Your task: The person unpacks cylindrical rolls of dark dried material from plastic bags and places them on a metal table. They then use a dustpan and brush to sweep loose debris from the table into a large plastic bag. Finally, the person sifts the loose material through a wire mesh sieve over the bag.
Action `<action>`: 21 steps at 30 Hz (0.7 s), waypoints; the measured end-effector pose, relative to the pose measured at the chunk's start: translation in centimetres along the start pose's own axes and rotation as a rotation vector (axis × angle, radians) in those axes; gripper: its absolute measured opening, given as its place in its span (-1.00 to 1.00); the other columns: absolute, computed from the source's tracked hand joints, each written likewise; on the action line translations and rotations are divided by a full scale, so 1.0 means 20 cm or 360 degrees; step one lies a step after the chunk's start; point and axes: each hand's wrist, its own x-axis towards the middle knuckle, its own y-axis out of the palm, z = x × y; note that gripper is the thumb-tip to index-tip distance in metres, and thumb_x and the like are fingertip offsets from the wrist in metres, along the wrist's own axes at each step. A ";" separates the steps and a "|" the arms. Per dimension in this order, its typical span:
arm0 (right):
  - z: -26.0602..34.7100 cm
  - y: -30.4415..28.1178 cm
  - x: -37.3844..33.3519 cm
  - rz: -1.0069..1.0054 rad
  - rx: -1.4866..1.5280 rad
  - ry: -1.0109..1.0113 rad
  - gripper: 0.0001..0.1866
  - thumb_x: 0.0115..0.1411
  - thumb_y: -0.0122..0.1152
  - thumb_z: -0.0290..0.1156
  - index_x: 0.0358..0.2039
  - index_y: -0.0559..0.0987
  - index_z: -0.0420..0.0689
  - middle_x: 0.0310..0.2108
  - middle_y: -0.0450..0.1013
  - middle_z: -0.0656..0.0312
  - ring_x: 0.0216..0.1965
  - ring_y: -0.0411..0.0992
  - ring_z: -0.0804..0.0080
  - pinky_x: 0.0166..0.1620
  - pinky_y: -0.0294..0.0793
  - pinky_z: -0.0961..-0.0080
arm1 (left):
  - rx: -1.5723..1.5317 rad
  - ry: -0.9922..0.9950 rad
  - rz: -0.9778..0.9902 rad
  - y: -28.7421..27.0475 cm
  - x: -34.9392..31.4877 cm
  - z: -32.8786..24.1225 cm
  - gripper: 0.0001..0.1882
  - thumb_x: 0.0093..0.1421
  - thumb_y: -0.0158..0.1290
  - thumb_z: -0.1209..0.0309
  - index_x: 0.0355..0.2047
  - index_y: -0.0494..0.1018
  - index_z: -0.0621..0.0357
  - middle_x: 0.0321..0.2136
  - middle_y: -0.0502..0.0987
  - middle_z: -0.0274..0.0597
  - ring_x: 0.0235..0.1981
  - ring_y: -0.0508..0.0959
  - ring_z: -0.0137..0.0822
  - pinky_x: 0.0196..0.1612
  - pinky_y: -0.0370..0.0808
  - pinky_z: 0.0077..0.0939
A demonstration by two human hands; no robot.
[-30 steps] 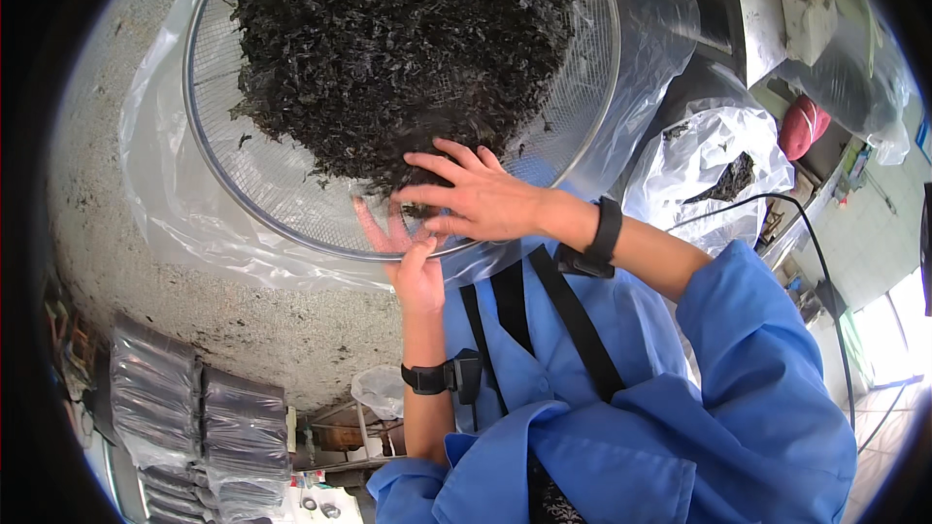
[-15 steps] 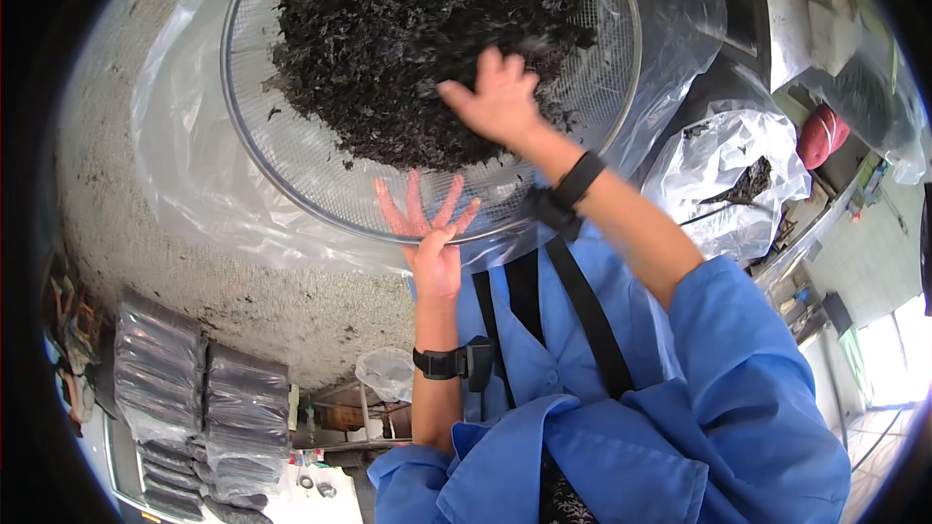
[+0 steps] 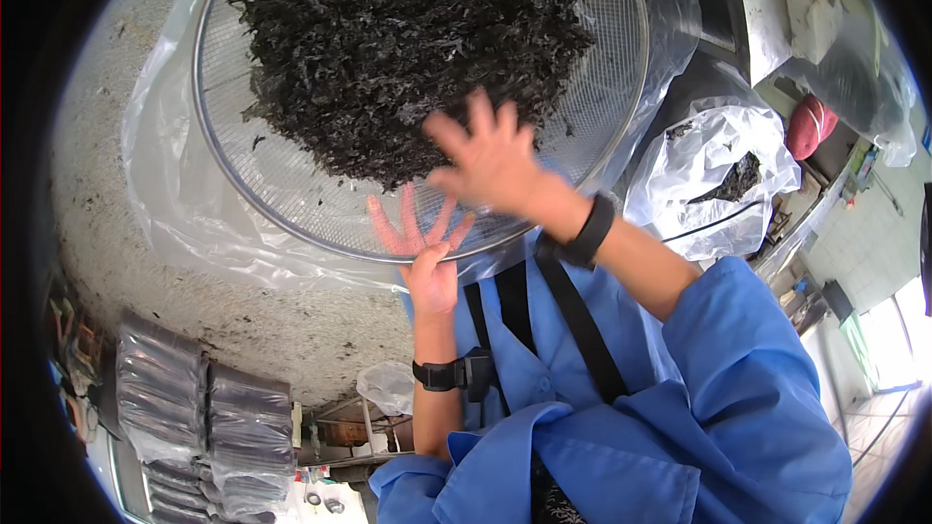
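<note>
A wide round wire sieve (image 3: 614, 68) with a metal rim holds a heap of dark, dry seaweed-like flakes (image 3: 408, 49). My left hand (image 3: 432, 281) grips its near rim, thumb on top and fingers spread beneath, showing through the mesh. Over the near right edge of the heap is my right hand (image 3: 490, 165), fingers apart and slightly blurred, with nothing in it. Whether its fingertips touch the flakes I cannot tell. Clear plastic sheeting (image 3: 160, 175) lies under the sieve. Scattered crumbs rest on the mesh near the rim.
To the right stands an open clear plastic bag (image 3: 680, 180) with dark flakes inside, near a red bundle (image 3: 811, 126). Packed dark plastic bags (image 3: 160, 383) are stacked at lower left. The rough grey floor (image 3: 252, 330) carries scattered crumbs.
My right hand has drawn back toward me, from over the heap to its near edge. The sieve sits slightly lower and further left in view, and the heap has shifted left with it.
</note>
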 end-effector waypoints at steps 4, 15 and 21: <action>0.12 0.02 -0.17 0.0073 0.0265 -0.0665 -0.48 0.16 0.03 -0.05 0.13 0.33 0.11 0.25 0.05 0.02 0.26 -0.02 -0.21 0.08 0.12 -0.38 | 0.0001 0.0010 -0.0187 -0.08 0.00 0.02 0.11 -0.11 -0.11 0.74 0.34 -0.39 -0.36 0.32 -0.12 -0.08 0.22 0.18 0.15 0.06 0.36 0.12; -0.72 -0.55 0.46 -0.0841 -0.0582 -0.0665 -0.19 -0.07 0.30 0.10 0.03 0.38 -0.29 0.08 0.27 -0.05 0.09 0.24 0.04 0.12 0.29 0.31 | 0.0130 -0.0050 -0.0090 -0.08 -0.01 -0.12 0.08 -0.12 -0.14 0.72 0.34 -0.37 -0.30 0.32 -0.20 0.06 0.17 0.20 0.33 0.04 0.40 0.21; -0.59 -0.51 0.68 0.0123 -0.0789 -0.0366 -0.04 -0.22 0.31 0.28 -0.02 0.43 -0.30 0.06 0.26 -0.07 0.09 0.24 0.00 0.11 0.32 0.26 | 0.0221 -0.0112 -0.0127 -0.03 -0.04 -0.17 0.09 -0.16 -0.11 0.70 0.34 -0.34 -0.30 0.31 -0.17 0.07 0.16 0.21 0.34 0.03 0.41 0.21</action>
